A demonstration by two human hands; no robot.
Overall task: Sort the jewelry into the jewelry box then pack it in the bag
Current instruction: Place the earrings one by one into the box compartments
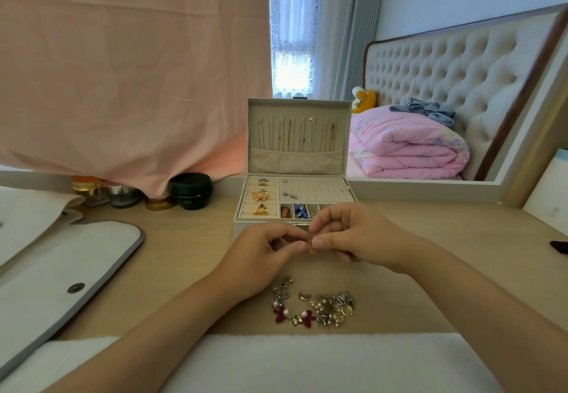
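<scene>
Bedroom table point(184, 257): left hand point(261, 249) and right hand point(356, 236) both grip one small piece point(308, 242), pinched between them; the open jewelry box point(299, 159) sits just beyond, straight ahead.

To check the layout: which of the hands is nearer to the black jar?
Left. The left hand is to the right of the black jar and nearer the camera; the right hand lies further right, beyond the left hand. Both pinch a small jewelry piece.

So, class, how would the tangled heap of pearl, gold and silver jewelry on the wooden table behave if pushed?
The jewelry heap probably drags as a clump, since pieces look interlocked. The gold ring at its edge might roll free. Lifted, it likely dangles.
</scene>
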